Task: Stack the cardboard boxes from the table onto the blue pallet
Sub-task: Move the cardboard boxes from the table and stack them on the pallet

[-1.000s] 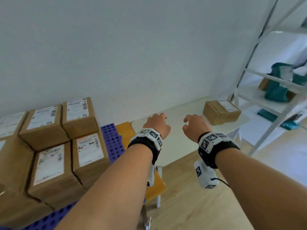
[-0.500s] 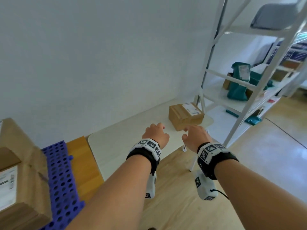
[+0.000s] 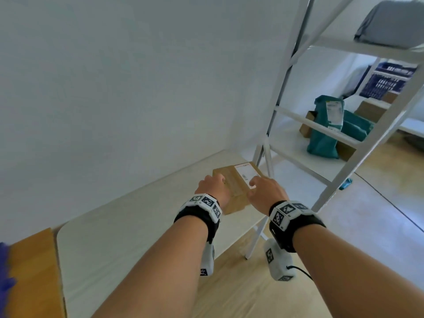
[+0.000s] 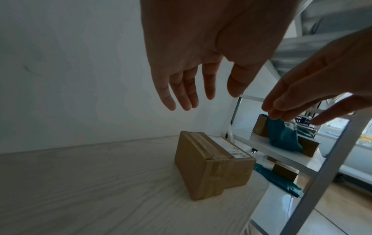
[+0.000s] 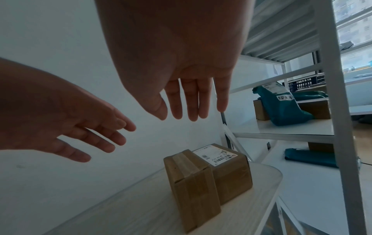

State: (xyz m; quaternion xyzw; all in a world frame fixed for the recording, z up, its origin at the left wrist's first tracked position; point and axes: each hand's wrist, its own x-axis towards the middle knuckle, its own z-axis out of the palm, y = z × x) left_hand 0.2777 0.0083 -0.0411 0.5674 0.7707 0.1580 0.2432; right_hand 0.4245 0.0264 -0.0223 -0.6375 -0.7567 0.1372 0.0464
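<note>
One taped cardboard box with a white label stands near the far right end of the white table. It also shows in the left wrist view as the box and in the right wrist view as the box. My left hand and right hand reach side by side toward it, both above it and apart from it. The left hand has its fingers straight and spread. The right hand likewise holds nothing. A sliver of the blue pallet shows at the far left edge.
A white metal shelf rack stands right beside the table's end, holding teal mailer bags and brown boxes. A wooden board lies left of the table. Behind the table is a plain white wall; the floor is wood.
My view has swung right, away from the stacked boxes on the pallet. Both hands have advanced along the table until they are over the lone box.
</note>
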